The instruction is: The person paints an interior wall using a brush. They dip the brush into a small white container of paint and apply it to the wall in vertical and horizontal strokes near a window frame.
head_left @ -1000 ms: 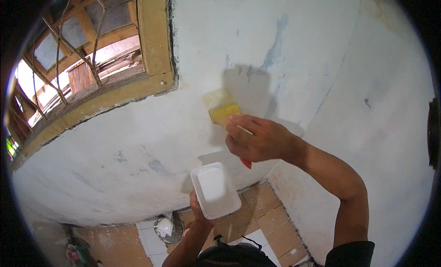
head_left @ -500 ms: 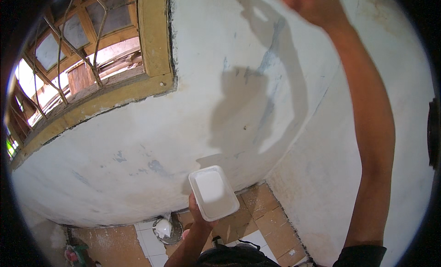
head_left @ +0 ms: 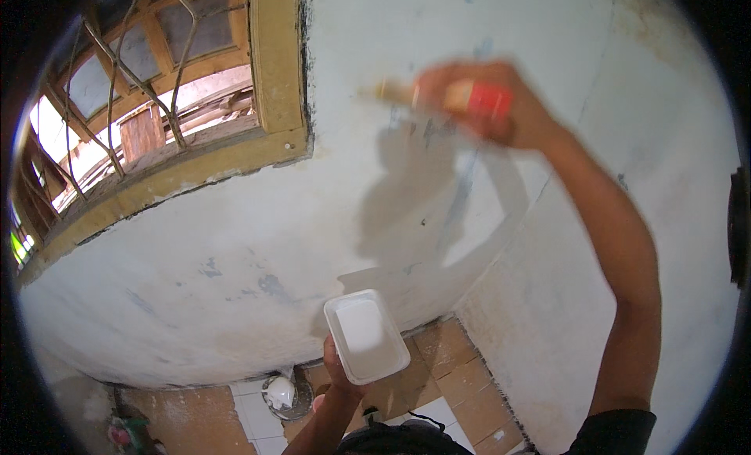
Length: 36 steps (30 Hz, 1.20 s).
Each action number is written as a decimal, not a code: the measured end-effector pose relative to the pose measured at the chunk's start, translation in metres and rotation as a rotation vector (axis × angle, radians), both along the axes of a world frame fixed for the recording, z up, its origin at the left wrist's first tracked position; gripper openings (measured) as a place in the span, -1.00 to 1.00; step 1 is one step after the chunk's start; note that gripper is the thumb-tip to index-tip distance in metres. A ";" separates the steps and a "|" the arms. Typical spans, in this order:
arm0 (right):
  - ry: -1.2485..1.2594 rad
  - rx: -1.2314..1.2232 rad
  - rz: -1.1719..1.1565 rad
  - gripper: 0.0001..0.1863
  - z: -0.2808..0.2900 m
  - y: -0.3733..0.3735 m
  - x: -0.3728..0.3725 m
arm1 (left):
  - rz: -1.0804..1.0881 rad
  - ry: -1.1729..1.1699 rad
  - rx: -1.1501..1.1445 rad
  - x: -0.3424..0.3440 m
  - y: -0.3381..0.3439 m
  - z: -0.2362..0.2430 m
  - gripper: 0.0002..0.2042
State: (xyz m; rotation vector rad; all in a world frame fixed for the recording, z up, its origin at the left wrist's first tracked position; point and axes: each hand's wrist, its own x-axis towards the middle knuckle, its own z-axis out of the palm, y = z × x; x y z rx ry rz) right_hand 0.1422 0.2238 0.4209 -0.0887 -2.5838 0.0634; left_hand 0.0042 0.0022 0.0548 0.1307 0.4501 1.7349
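My left hand (head_left: 336, 366) grips a white rectangular plastic tub (head_left: 387, 361) from below at its left side. White paint (head_left: 361, 323) lies inside the tub, partly in shadow. Raised in front of the wall, my right hand (head_left: 512, 115) is closed around a paintbrush (head_left: 397, 93) with a red part on its handle. Motion blurs the brush, and its bristle end points left toward the window frame. Whether the bristles touch the white wall (head_left: 344, 220) I cannot tell.
A barred window with a yellow wooden frame (head_left: 274, 71) is at upper left. Patchy walls meet in a corner at right. Below, brown sheets (head_left: 450, 357) partly cover white floor tiles. A round container (head_left: 297, 396) with something white in it stands by the wall.
My right hand has come down and to the left from the top edge, bringing the paintbrush into view. The tub stays at almost the same place in my left hand.
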 end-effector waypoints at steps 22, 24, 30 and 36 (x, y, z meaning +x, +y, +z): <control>0.001 0.127 0.027 -0.81 -0.007 0.010 0.008 | 0.008 -0.066 0.034 0.007 0.001 -0.003 -0.48; 0.136 0.155 -0.090 -0.85 0.055 -0.001 0.003 | 0.010 -0.094 0.036 0.007 0.001 -0.002 -0.48; 0.192 0.915 -0.139 -0.79 0.078 -0.010 -0.035 | 0.076 0.062 0.014 0.009 -0.006 0.003 -0.48; -0.256 1.047 0.073 -0.80 -0.111 -0.020 -0.040 | 0.096 -0.008 0.021 0.011 -0.005 -0.006 -0.47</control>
